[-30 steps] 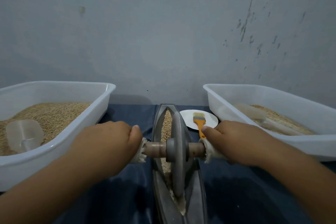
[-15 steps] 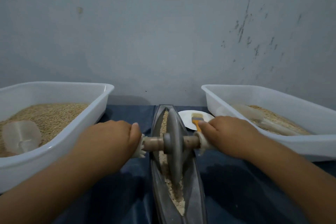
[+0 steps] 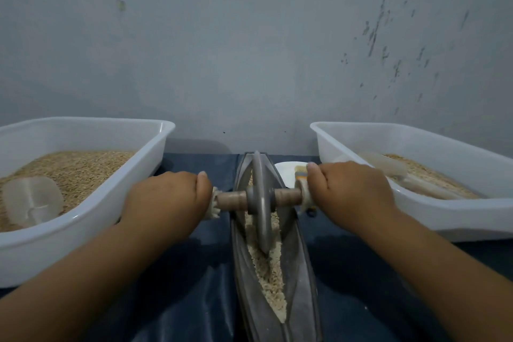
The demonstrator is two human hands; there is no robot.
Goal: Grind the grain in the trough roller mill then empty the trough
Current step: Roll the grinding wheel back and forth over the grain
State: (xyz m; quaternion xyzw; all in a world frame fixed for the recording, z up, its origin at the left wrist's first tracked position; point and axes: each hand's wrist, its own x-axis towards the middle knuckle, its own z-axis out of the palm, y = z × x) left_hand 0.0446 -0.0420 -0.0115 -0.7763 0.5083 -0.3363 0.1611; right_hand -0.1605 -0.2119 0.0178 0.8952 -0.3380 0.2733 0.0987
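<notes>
Both hands, the left hand [image 3: 169,197] and right hand [image 3: 349,191], grip the axle and have rolled the wheel [image 3: 261,203] farther along the trough [image 3: 298,272], so the grinding goes on.

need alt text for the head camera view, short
Two hands, left hand and right hand, grip the axle of a metal roller wheel standing in a narrow trough of crushed grain. White tubs of grain flank it.

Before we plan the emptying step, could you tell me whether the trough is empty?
Not empty: crushed grain lies along the trough floor.
</notes>
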